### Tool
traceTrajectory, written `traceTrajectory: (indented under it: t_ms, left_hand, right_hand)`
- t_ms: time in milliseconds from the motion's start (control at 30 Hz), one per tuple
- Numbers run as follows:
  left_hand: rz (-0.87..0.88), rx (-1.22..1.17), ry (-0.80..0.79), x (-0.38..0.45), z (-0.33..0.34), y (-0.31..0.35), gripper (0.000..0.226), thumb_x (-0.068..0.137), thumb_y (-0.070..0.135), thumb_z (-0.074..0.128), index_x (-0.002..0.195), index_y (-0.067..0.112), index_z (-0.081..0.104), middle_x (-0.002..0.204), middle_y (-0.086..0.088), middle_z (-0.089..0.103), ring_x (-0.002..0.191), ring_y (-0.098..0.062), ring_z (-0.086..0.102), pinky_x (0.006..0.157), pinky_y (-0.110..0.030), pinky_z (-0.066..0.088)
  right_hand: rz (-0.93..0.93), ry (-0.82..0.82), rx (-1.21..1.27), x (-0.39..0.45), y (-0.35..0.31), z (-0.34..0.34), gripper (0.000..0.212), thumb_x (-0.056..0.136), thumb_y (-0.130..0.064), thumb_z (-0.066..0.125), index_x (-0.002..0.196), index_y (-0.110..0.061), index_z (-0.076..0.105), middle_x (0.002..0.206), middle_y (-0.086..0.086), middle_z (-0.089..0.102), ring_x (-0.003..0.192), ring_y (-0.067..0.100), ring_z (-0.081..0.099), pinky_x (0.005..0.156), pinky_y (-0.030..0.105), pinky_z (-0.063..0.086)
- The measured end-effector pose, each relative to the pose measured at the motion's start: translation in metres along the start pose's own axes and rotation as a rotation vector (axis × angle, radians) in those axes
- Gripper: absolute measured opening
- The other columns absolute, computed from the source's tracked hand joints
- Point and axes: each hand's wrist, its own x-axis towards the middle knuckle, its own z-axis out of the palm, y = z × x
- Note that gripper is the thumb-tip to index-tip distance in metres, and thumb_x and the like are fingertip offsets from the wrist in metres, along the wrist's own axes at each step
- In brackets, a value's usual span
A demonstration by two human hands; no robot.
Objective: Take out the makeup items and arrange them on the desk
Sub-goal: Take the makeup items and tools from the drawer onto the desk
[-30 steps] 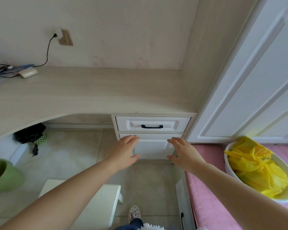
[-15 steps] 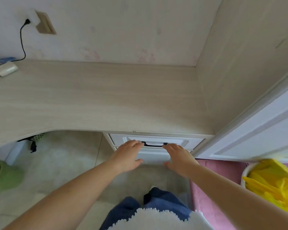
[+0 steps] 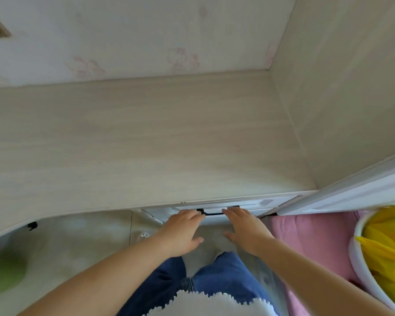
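Both hands, left hand (image 3: 180, 233) and right hand (image 3: 244, 231), fingers straight, holding nothing, fingertips at drawer (image 3: 255, 205). Rigid, probably light; best gripped by black handle (image 3: 213, 213) between them.

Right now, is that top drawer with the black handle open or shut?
Shut, it seems: the drawer front sits tucked under the desk edge, no inside showing. Both hands reach the black handle.

Matt pale wood-grain desk (image 3: 146, 142); pink cloth cushion (image 3: 312, 238).
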Motion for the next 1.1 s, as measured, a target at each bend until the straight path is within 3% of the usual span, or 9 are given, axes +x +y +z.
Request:
traceTrajectory:
  t_ms: [233,367,433,500,567,667,800,967,1100]
  left_hand:
    - [0.285,0.189,-0.077,0.04,0.018,-0.041,0.068,0.094,0.039,0.046,0.15,0.016,0.015,0.16,-0.003,0.005,0.147,-0.02,0.003,0.119,-0.034,0.008]
    - [0.359,0.176,-0.04,0.051,0.031,-0.047,0.071,0.094,0.04,0.044,0.151,0.014,0.01,0.16,-0.004,0.001,0.147,-0.02,-0.001,0.118,-0.033,0.004]
    - [0.376,0.181,0.029,0.058,0.045,-0.051,0.074,0.089,0.042,0.051,0.149,0.01,0.02,0.158,-0.007,0.016,0.145,-0.024,0.016,0.118,-0.039,0.019]
    - [0.389,0.164,0.107,0.064,0.058,-0.054,0.075,0.079,0.045,0.061,0.14,0.007,0.04,0.146,-0.008,0.042,0.131,-0.026,0.044,0.104,-0.041,0.043]
    - [0.397,0.143,0.244,0.068,0.075,-0.055,0.074,0.073,0.048,0.065,0.134,0.01,0.048,0.134,-0.004,0.051,0.121,-0.024,0.052,0.094,-0.038,0.05]
    - [0.42,0.148,0.435,0.074,0.093,-0.054,0.071,0.071,0.049,0.065,0.131,0.013,0.051,0.127,-0.001,0.052,0.117,-0.022,0.05,0.09,-0.036,0.049]
    - [0.455,0.176,0.562,0.084,0.105,-0.057,0.072,0.067,0.049,0.067,0.127,0.012,0.053,0.121,-0.002,0.055,0.111,-0.023,0.054,0.086,-0.035,0.05]
    - [0.468,0.199,0.565,0.075,0.11,-0.059,0.068,0.065,0.038,0.071,0.126,0.01,0.056,0.121,-0.004,0.058,0.111,-0.026,0.055,0.086,-0.039,0.053]
    - [0.456,0.201,0.463,0.055,0.116,-0.046,0.067,0.087,0.034,0.05,0.146,0.013,0.026,0.146,-0.002,0.032,0.134,-0.024,0.027,0.108,-0.035,0.028]
  right_hand:
    - [0.068,0.185,0.034,0.028,0.001,0.039,0.056,0.09,-0.022,0.053,0.144,-0.018,0.037,0.15,-0.002,0.036,0.138,0.019,0.033,0.11,0.033,0.035]
    - [0.071,0.417,-0.02,0.033,0.001,0.061,0.053,0.061,-0.018,0.082,0.112,-0.015,0.068,0.112,0.003,0.068,0.102,0.024,0.067,0.075,0.034,0.059]
    - [0.073,0.51,-0.03,0.037,0.001,0.07,0.049,0.061,-0.015,0.081,0.108,-0.016,0.07,0.106,0.001,0.069,0.097,0.023,0.067,0.072,0.034,0.059]
    - [0.071,0.597,-0.024,0.042,0.0,0.076,0.044,0.065,-0.012,0.078,0.108,-0.017,0.07,0.104,0.0,0.068,0.095,0.023,0.066,0.073,0.034,0.059]
    - [0.086,0.704,-0.026,0.045,-0.001,0.084,0.039,0.068,-0.01,0.076,0.105,-0.019,0.071,0.1,-0.001,0.068,0.092,0.022,0.065,0.071,0.033,0.058]
    - [0.112,0.865,-0.004,0.053,-0.001,0.096,0.027,0.074,-0.009,0.075,0.1,-0.018,0.072,0.096,-0.001,0.067,0.09,0.022,0.063,0.074,0.032,0.056]
    - [0.119,1.016,-0.011,0.063,-0.001,0.112,0.021,0.078,-0.006,0.073,0.096,-0.016,0.071,0.094,-0.001,0.065,0.091,0.022,0.06,0.074,0.027,0.052]
    - [0.256,1.101,0.011,0.059,-0.018,0.128,0.018,0.08,-0.006,0.069,0.096,-0.016,0.071,0.094,-0.001,0.066,0.093,0.024,0.061,0.063,0.034,0.054]
    - [0.334,1.066,0.044,0.04,-0.029,0.142,0.023,0.087,-0.008,0.06,0.104,-0.019,0.07,0.106,-0.003,0.065,0.104,0.02,0.058,0.072,0.035,0.054]
